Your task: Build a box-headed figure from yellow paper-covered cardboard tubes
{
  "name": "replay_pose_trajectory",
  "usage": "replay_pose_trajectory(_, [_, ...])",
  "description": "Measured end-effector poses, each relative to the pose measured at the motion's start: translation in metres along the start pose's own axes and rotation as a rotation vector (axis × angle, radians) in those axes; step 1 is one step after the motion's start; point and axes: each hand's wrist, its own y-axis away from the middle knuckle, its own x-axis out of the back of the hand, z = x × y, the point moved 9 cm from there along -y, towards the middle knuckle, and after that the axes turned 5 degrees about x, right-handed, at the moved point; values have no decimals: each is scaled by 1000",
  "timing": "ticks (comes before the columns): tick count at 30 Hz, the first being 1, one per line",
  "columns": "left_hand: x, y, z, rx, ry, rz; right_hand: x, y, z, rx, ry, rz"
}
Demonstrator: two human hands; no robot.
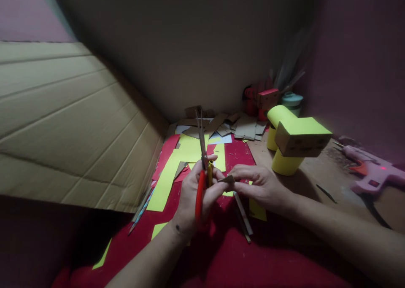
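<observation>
My left hand (193, 191) is closed around a pair of scissors (200, 197), its red handle toward me and its blades pointing up and away. A small yellow curled piece (210, 172) sits beside the scissors in the same hand; whether it is paper or part of the scissors I cannot tell. Between the fingertips of both hands is a small brown cardboard piece (227, 179). My right hand (261, 187) pinches its right end, while the left thumb and fingers meet its other side. The fingers partly hide the piece.
Yellow paper strips (164, 182) and cardboard scraps (248, 125) lie on the red cloth (221, 254). At right stand a yellow paper figure with a cardboard-faced box (300, 136) and a pink glue gun (376, 163). A large cardboard panel (69, 123) leans at left, near a pencil (142, 212).
</observation>
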Motion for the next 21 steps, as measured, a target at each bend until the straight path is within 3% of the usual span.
replay_pose_trajectory(8, [3,-6,-22,122,204,-27,-11,14,42,-477,-458,88])
replay_pose_trajectory(14, [7,-12,-34,155,266,-40,-2,17,58,-500,-516,205])
replay_pose_trajectory(19, [8,-7,-31,157,-125,-62,12,8,52,-427,-508,316])
replay_pose_trajectory(21, [12,-5,-35,204,-185,-36,18,6,51,-408,-498,370])
